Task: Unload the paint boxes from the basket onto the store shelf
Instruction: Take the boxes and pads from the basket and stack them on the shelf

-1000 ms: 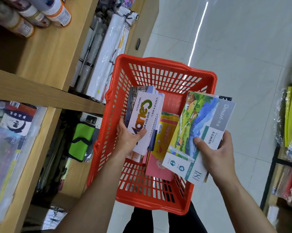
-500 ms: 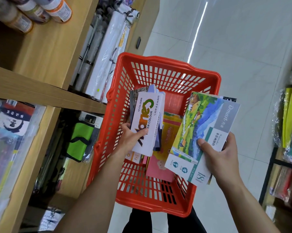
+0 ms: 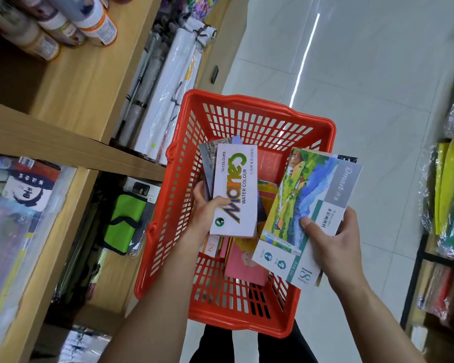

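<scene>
Left hand (image 3: pixel 203 214) grips Marie's box (image 3: pixel 235 189), apparently atop others, above basket (image 3: pixel 260 121).

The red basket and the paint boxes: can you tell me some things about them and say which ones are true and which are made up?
1. The basket is red. True.
2. The left hand holds a white box that says WATER COLOUR. True.
3. The right hand is empty. False: it holds a box with a painted landscape on it.
4. The basket has no boxes left in it. False: a pink box and others lie inside.
5. Wooden shelves stand on the person's left. True.
</scene>
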